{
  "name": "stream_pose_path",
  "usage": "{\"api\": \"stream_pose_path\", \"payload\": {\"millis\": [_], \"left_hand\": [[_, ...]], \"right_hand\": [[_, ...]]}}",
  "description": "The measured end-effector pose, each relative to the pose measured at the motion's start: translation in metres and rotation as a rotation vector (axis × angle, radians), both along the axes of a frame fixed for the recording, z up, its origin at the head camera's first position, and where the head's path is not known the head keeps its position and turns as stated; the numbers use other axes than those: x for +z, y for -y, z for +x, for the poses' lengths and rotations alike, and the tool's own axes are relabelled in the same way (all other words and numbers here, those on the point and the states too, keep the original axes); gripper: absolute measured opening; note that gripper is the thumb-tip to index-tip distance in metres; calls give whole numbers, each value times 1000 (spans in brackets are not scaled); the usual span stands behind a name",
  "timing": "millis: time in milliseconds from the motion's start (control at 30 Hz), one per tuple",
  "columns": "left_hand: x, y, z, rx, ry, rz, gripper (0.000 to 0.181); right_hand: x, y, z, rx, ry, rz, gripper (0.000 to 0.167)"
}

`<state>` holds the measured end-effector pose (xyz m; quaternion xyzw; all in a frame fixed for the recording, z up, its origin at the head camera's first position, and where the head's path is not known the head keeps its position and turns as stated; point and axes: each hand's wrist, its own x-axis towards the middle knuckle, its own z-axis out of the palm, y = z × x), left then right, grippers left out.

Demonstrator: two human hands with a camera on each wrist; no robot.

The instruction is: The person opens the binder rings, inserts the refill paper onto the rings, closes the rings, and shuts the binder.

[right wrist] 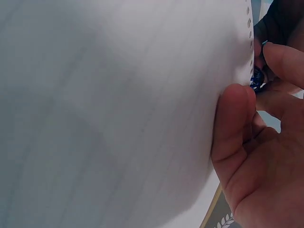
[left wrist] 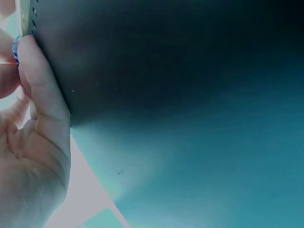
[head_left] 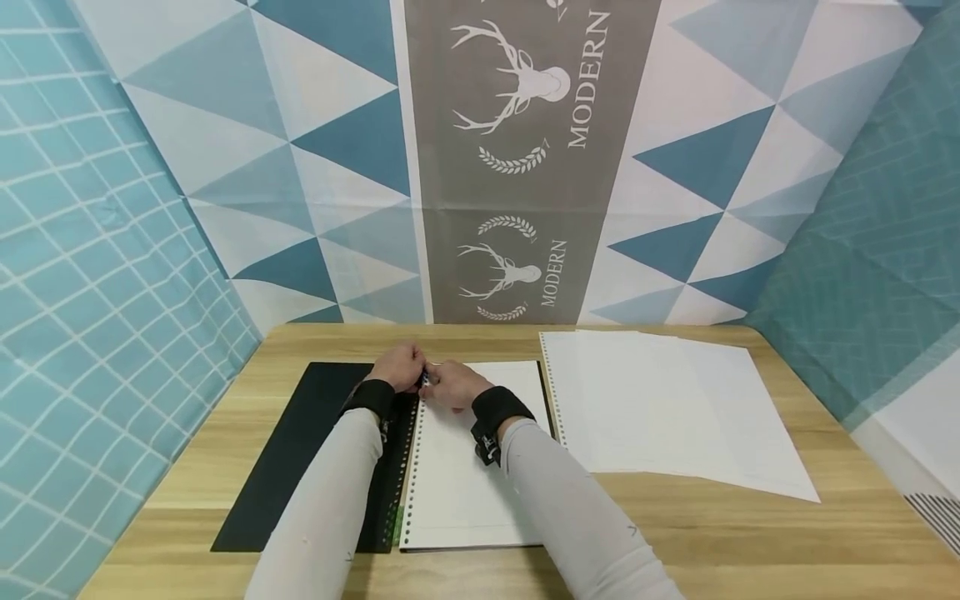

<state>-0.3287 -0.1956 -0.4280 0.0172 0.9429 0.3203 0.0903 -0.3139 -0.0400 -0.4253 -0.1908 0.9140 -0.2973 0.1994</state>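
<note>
A black cover sheet point(head_left: 277, 467) and a stack of white loose-leaf pages point(head_left: 465, 492) lie side by side, their rows of punched holes facing each other. At the top of that seam both hands meet around a small blue piece point(head_left: 425, 377), mostly hidden by fingers. My left hand point(head_left: 399, 367) pinches it from the cover side, the thumb along the cover's edge in the left wrist view. From the page side my right hand point(head_left: 456, 386) pinches it too, with the thumb against the pages' holed edge in the right wrist view. The blue piece's exact kind cannot be told.
More loose white punched sheets point(head_left: 660, 408) lie fanned out at the right of the wooden table point(head_left: 675, 542). A green strip point(head_left: 398, 523) shows at the seam's near end. Patterned cloth point(head_left: 337, 167) hangs behind and at the sides.
</note>
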Motion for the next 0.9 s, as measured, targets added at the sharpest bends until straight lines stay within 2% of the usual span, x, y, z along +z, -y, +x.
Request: {"api": "stream_pose_path", "payload": {"millis": [200,400,500,567,633,767,900], "left_hand": [[-4,2,-3,-15,2,9,20],[-3,3,-6,-11,0,5,18],[-5,6,-7,-32,-7,26,18],[-8,10,-8,-56,10,91,18],[-10,15,-7,-86,50,193,19],[-10,25,-5,-143,133,382,29],[-10,31,-5,-178,144,422,35]], "right_hand": [[1,0,2,8,-1,6,68],[3,-2,1,29,-8,31,68],[1,-2,0,32,-24,12,67],[0,-2,-1,33,-29,-3,65],[-1,-2,-1,31,-30,-14,64],[-2,-1,-1,26,-56,-2,62],[1,0,2,46,-103,-8,56]]}}
